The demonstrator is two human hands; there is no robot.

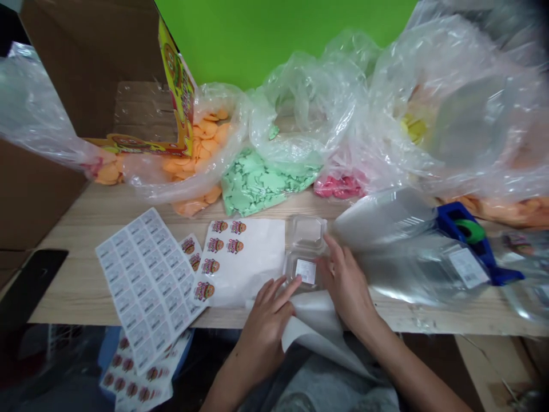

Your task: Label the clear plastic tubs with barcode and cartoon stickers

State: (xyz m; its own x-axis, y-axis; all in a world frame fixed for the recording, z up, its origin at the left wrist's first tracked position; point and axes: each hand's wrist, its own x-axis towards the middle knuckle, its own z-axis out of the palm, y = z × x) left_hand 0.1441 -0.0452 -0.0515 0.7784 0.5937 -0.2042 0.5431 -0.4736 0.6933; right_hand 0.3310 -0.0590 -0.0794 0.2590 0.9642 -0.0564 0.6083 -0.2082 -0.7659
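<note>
Pale wood-grain surface (81,286) stretches out ahead of the seated person, whose grey trousers (330,389) show just below its edge. Nearest of all, a curled white backing sheet (315,323) droops over that edge beneath both hands. The left hand (266,323) is open with the fingers spread, its fingertips (295,280) touching the near side of a clear plastic clamshell box (304,252), just beside a small white label (306,271) on it. The right hand (345,289) lies curved against the box's right side, though from here I can't tell whether it is really gripping. The box sits flat on the surface.

To its left lie a sheet of burger-logo stickers (234,257) and a larger sheet of small white labels (148,286), with more logo sheets (137,372) below the edge. To its right, a pile of clear clamshell boxes (412,269) reaches a blue tape dispenser (465,234) holding a green roll. Farther back sit clear bags of orange pieces (201,143), mint-green pieces (261,183) and pink pieces (338,186). A printed burger card (180,97) leans by a cardboard box (86,57), with a green backdrop (278,34) behind.
</note>
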